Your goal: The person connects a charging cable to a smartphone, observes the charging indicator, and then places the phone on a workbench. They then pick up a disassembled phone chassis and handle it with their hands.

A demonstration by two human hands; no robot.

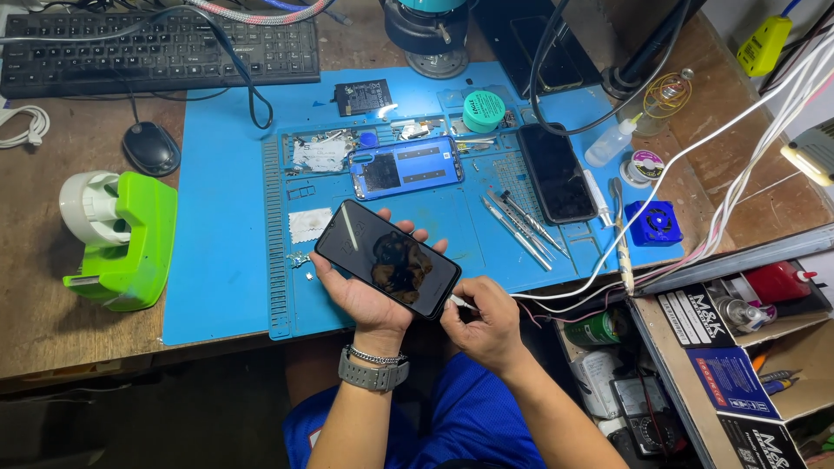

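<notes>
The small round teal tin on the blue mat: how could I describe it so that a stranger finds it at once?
Start from the large blue work mat covering the wooden bench. Along its far edge, just beyond the opened blue phone body and left of the dark phone lying face up, sits the round teal tin. It is the only round, teal-lidded container on the mat.

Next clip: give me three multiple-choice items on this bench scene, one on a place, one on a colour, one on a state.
1. Where is the tape dispenser?
A. left of the mat
B. on the keyboard
C. right of the mat

2. What colour is the mat?
A. red
B. blue
C. grey

3. What does the left hand hold?
A. tweezers
B. a bottle
C. a dark-screened phone

Answers: 1 A, it stands on bare wood left of the mat. 2 B, the mat is blue throughout. 3 C, the fingers wrap the phone while the right hand pinches a white cable plug at its end.
</notes>
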